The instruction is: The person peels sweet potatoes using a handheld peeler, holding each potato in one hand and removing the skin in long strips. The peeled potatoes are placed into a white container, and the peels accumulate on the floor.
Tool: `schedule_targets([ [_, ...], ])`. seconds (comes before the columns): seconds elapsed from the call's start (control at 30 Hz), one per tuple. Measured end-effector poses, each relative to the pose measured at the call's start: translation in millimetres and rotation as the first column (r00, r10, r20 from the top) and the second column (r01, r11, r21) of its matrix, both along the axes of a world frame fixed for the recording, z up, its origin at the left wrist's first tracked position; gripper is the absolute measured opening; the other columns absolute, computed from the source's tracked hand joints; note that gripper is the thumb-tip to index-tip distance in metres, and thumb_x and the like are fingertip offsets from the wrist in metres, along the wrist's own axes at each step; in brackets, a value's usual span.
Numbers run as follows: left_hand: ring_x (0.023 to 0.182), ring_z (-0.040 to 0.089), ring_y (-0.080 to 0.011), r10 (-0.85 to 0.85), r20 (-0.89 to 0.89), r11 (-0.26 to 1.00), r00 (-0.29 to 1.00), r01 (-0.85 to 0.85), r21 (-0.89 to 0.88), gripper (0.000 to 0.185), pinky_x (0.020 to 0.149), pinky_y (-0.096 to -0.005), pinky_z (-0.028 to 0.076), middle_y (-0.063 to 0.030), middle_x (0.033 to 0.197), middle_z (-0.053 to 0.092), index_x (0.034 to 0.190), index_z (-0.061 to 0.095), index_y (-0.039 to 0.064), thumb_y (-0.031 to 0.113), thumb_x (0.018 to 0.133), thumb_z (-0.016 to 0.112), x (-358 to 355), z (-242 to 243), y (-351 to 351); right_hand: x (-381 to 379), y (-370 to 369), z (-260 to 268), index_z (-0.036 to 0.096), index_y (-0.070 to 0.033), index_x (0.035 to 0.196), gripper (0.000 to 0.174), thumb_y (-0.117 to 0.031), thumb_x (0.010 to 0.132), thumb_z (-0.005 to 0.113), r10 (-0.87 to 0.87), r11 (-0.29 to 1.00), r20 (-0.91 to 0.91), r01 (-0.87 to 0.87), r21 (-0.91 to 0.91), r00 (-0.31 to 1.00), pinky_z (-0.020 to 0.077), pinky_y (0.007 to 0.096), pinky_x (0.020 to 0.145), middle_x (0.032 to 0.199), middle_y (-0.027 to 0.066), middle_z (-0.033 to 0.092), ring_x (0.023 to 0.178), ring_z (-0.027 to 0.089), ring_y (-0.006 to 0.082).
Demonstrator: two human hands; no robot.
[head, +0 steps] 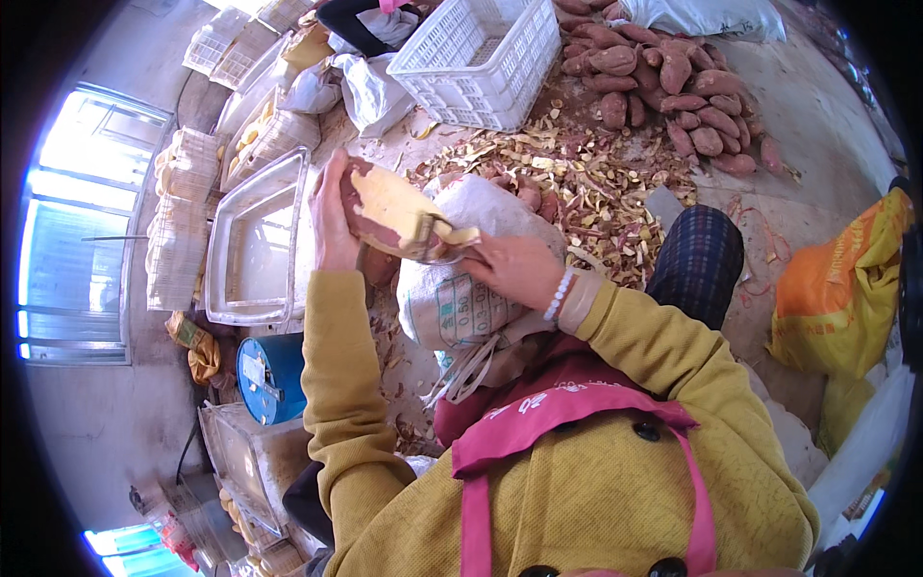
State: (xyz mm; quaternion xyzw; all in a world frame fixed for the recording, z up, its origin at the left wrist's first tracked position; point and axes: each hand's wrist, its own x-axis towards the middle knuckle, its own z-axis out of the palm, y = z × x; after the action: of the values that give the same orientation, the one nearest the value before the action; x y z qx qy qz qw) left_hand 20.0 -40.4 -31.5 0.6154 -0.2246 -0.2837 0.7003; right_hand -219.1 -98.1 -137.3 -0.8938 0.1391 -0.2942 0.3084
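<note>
My left hand [333, 209] holds a partly peeled sweet potato [386, 198] by its far end, above a white woven sack [447, 303] on my lap. Red skin remains along its edges, and pale yellow flesh shows on top. In my right hand [515, 268] is a peeler [430, 236], its head against the near end of the sweet potato. A strip of peel curls at the blade. Beyond the sack, peelings [606, 187] lie heaped on the floor. Unpeeled sweet potatoes [678, 79] are piled farther off at the right.
A white plastic crate [479, 79] stands ahead. To the left are a rectangular tub [292, 238], a blue drum [270, 379] and crates holding peeled pieces [252, 130]. An orange and yellow sack [829, 281] lies right. Part of another person [353, 25] shows at the top.
</note>
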Motion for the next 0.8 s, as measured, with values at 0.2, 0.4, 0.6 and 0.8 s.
schedule_targets([
  [0.2, 0.076, 0.066, -0.0186, -0.013, -0.254, 1.000, 0.967, 0.016, 0.011, 0.024, 0.072, -0.0352, 0.055, -0.0041, 0.083, 0.067, 0.091, 0.063, 0.010, 0.034, 0.093, 0.061, 11, -13, 2, -38, 0, -19, 0.055, -0.009, 0.103, 0.031, -0.040, 0.095, 0.053, -0.148, 0.988, -0.240, 0.153, 0.000, 0.960, 0.0500, 0.0443, 0.049, 0.074, 0.0121, 0.066, 0.059, 0.064, 0.0319],
  [0.4, 0.078, 0.066, -0.0189, 0.001, -0.242, 1.000, 0.970, -0.003, -0.008, 0.025, 0.074, -0.0357, 0.055, -0.0043, 0.086, 0.068, 0.091, 0.063, 0.010, 0.035, 0.092, 0.062, 12, -17, 4, 4, 12, 14, 0.056, -0.009, 0.103, 0.028, -0.036, 0.095, 0.054, -0.113, 0.972, 0.095, 0.130, -0.196, 0.989, 0.0497, 0.0363, 0.046, 0.076, 0.0083, 0.063, 0.055, 0.063, 0.0236],
  [0.6, 0.081, 0.066, -0.0205, 0.053, -0.207, 0.999, 0.977, -0.055, -0.001, 0.026, 0.076, -0.0365, 0.055, -0.0071, 0.088, 0.067, 0.094, 0.062, 0.009, 0.034, 0.092, 0.063, 16, -16, 4, -9, 20, -13, 0.053, -0.009, 0.098, 0.029, -0.038, 0.095, 0.052, -0.138, 0.990, -0.187, 0.135, -0.029, 0.973, 0.0494, 0.0413, 0.047, 0.071, 0.0113, 0.065, 0.058, 0.064, 0.0298],
  [0.8, 0.086, 0.065, -0.0218, -0.048, -0.357, 0.999, 0.933, 0.044, -0.020, 0.027, 0.079, -0.0386, 0.054, -0.0072, 0.091, 0.068, 0.096, 0.062, 0.009, 0.036, 0.093, 0.062, 8, -17, 17, -23, 17, -12, 0.054, -0.008, 0.097, 0.031, -0.039, 0.094, 0.053, -0.155, 0.986, -0.190, 0.164, 0.034, 0.970, 0.0489, 0.0428, 0.047, 0.069, 0.0132, 0.065, 0.057, 0.064, 0.0313],
])
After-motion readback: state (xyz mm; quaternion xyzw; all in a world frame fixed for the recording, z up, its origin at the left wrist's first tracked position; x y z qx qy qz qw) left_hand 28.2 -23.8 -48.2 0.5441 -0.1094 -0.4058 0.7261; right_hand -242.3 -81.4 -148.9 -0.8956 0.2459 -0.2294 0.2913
